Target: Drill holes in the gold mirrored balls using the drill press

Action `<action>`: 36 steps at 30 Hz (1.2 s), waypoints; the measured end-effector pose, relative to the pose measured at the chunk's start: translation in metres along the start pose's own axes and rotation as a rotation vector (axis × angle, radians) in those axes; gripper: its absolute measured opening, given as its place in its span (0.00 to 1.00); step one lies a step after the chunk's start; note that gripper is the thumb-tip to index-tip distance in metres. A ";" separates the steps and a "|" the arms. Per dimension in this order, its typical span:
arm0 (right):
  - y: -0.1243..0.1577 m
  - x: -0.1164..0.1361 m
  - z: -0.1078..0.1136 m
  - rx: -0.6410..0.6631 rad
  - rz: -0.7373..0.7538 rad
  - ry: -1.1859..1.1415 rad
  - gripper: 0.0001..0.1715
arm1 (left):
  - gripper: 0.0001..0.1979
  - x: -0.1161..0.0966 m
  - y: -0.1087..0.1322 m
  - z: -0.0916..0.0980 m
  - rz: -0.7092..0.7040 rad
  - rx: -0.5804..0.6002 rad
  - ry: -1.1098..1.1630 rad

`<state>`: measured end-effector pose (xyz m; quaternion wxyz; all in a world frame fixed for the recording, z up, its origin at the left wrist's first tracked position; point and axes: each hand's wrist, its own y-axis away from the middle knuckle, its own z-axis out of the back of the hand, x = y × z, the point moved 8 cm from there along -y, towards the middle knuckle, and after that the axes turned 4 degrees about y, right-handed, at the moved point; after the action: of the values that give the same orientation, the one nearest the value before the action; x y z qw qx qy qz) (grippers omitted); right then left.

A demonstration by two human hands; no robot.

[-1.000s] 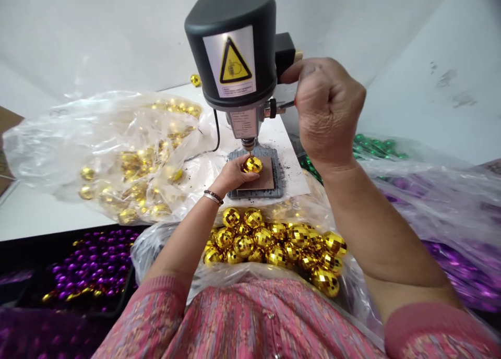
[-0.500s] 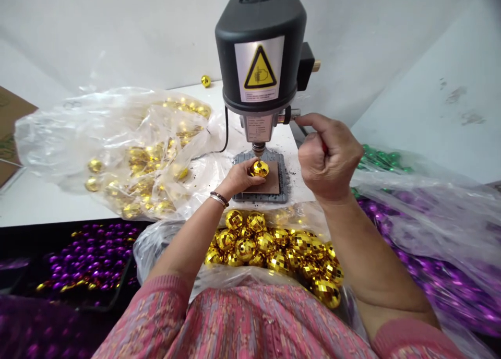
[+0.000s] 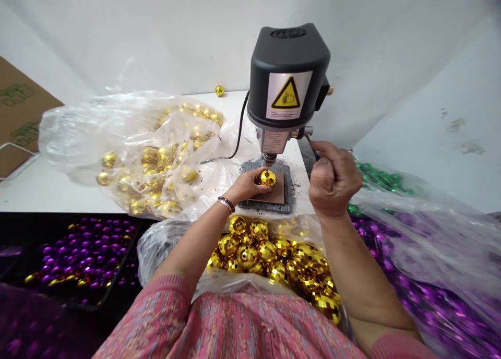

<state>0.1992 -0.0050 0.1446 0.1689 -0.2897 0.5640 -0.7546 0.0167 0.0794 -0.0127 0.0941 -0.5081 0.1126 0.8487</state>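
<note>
My left hand (image 3: 246, 187) is shut on a gold mirror ball (image 3: 267, 178), pressing it down on a brown pad (image 3: 278, 195) on the drill's grey base (image 3: 266, 207). The bit end of the bench drill's chuck (image 3: 269, 159) sits just above the ball, and I cannot see a gap clearly. My right hand (image 3: 334, 181) is a fist around the drill's feed lever (image 3: 310, 140), to the right of the black drill head (image 3: 287, 72).
Clear plastic bags hold gold balls on the white table (image 3: 50, 192) and in front of me (image 3: 266, 257). A black tray of purple beads (image 3: 84, 254) lies left. Green and purple beads in plastic (image 3: 407, 260) lie right. A cardboard box (image 3: 19, 114) stands far left.
My right hand has come down with the lever, from level with the drill head to below it. The chuck is nearer the ball. The view has swung, shifting the scene right.
</note>
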 end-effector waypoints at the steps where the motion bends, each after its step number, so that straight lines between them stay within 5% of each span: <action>1: 0.001 -0.001 0.000 0.003 -0.011 -0.007 0.20 | 0.35 -0.001 0.000 0.000 -0.002 0.004 -0.004; 9: 0.012 -0.003 -0.003 0.000 -0.052 -0.098 0.19 | 0.33 -0.002 0.000 0.000 -0.026 -0.013 0.012; 18: -0.082 -0.025 -0.028 -0.017 -0.466 -0.325 0.20 | 0.30 -0.004 0.019 0.003 0.035 -0.080 0.079; 25: -0.083 -0.024 -0.026 0.006 -0.451 -0.343 0.22 | 0.39 -0.044 0.070 -0.034 -0.117 0.420 0.091; 27: -0.081 -0.023 -0.025 0.019 -0.430 -0.337 0.22 | 0.31 -0.046 0.069 -0.018 -0.130 0.364 0.064; 30: -0.078 -0.023 -0.023 0.028 -0.424 -0.316 0.21 | 0.16 -0.016 0.059 0.048 0.051 -0.027 -0.290; 32: -0.077 -0.023 -0.022 0.014 -0.420 -0.310 0.21 | 0.15 0.008 0.061 0.096 0.216 -0.226 -0.563; 36: -0.074 -0.023 -0.021 -0.015 -0.428 -0.323 0.22 | 0.21 0.041 0.070 0.154 0.384 -0.343 -0.784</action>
<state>0.2090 0.0472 0.2054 0.0914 -0.5203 0.4611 -0.7130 -0.1511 0.0579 0.0280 -0.1145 -0.1273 0.0184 0.9851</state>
